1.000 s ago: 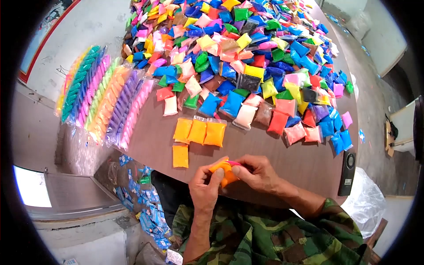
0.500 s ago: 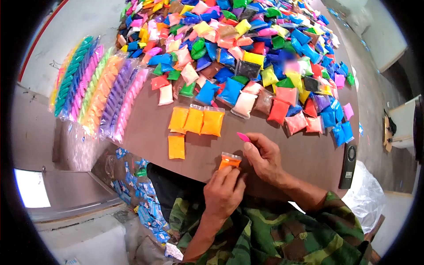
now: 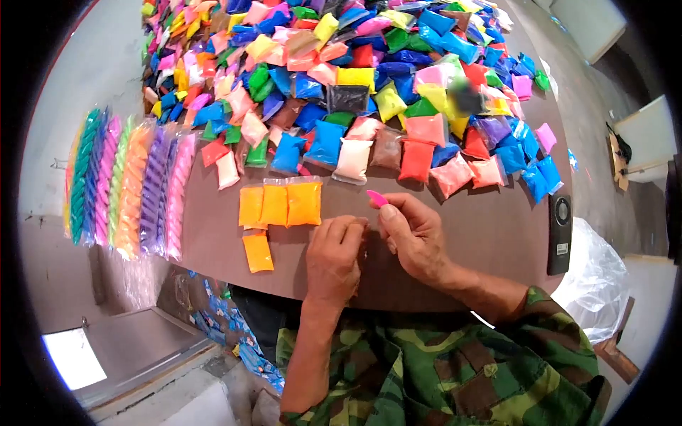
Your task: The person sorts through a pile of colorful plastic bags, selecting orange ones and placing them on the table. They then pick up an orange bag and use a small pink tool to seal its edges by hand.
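Observation:
My right hand (image 3: 418,241) pinches a small pink plastic piece with a pointed end (image 3: 377,198) between thumb and fingertips, raised over the table. Close beside it on the left, my left hand (image 3: 334,259) is closed, back of the hand up and fingers curled under. Whatever it grips is hidden behind the fingers. Just left of that hand, yellow-orange clay packets (image 3: 303,204) lie in a row of three. Another yellow-orange packet (image 3: 258,253) lies below the row, nearer the table edge.
A large heap of colourful packets (image 3: 327,142) covers the far side of the brown table (image 3: 490,234). Twisted colourful bundles in clear wrap (image 3: 133,192) lie at left. A black device (image 3: 560,231) sits at the right edge, with a clear plastic bag (image 3: 593,284) beyond.
The view has shifted, so the packets appear further left. My left hand has moved up beside the row of packets; the orange packet seen in it earlier is out of sight. My right hand keeps the pink piece.

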The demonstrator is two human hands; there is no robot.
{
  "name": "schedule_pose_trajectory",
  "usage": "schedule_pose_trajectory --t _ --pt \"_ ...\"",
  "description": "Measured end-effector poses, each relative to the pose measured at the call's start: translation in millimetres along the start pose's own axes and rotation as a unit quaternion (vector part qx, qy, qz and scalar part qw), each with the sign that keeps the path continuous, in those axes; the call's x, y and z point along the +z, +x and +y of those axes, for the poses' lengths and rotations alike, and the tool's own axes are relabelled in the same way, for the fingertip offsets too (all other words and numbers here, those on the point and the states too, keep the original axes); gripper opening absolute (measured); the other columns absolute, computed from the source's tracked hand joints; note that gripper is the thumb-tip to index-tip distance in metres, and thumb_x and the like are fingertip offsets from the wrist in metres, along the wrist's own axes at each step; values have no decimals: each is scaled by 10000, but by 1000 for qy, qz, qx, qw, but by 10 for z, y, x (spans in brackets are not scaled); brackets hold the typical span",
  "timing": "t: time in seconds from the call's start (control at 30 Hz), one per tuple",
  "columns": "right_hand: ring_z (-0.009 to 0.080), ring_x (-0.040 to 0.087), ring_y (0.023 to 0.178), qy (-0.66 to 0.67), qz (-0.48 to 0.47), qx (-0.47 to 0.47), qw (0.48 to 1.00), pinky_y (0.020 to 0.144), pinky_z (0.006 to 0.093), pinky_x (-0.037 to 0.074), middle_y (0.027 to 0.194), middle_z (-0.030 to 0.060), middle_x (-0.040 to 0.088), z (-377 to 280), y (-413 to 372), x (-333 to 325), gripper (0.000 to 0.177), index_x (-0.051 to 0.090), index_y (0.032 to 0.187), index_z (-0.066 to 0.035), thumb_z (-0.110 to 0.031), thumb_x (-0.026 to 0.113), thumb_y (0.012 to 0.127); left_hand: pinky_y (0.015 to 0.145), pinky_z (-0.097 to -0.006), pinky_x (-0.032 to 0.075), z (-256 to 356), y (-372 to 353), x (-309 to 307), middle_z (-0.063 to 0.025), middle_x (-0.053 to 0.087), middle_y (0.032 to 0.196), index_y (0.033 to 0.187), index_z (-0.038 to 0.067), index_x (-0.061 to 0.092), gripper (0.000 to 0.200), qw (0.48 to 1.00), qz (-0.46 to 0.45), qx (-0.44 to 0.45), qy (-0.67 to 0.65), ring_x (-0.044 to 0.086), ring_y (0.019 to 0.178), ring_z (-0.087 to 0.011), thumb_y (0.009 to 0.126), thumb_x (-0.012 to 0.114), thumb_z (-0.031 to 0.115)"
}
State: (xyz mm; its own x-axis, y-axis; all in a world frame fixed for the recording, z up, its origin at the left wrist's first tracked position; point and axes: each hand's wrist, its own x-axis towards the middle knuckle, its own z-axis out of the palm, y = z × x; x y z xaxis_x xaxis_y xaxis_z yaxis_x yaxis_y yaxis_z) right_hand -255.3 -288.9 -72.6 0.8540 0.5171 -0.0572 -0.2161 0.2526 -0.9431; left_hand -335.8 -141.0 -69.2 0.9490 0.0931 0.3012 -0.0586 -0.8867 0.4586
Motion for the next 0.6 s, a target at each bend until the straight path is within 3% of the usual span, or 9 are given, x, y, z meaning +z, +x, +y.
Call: schedule_pose_trajectory --t 0.17,0.27,0.47,0.6 --pt "37 552 793 21 -13 18 1000 693 213 475 891 -32 620 12 6 25 231 647 1214 32 -151 565 1099 878 -396 504 -36 5 30 -88 653 1110 1149 42 706 299 1000 -7 -7 8 626 1038 -302 855 648 45" --pt "5 455 652 -3 -8 5 1000 563 181 366 812 -60 569 92 29 47 251 657 1231 -29 -226 559 1110 865 -405 498 -71 -3 87 -82 642 1125 1129 43 707 283 1000 16 -3 9 616 1026 -299 851 656 53" --pt "2 450 636 -44 -11 -39 998 553 184 358 781 -66 560 103 37 60 252 666 1207 -25 -230 555 1110 846 -409 490 -64 -31 76 -76 631 1089 1042 47 694 184 998 3 30 53 614 994 -295 865 651 65" --pt "34 549 794 -37 -14 2 999 680 218 466 890 -41 619 0 -31 31 226 670 1162 28 -167 582 1091 819 -429 513 -71 -28 26 -128 632 1027 1034 26 677 154 998 14 2 -57 621 941 -338 883 647 16"
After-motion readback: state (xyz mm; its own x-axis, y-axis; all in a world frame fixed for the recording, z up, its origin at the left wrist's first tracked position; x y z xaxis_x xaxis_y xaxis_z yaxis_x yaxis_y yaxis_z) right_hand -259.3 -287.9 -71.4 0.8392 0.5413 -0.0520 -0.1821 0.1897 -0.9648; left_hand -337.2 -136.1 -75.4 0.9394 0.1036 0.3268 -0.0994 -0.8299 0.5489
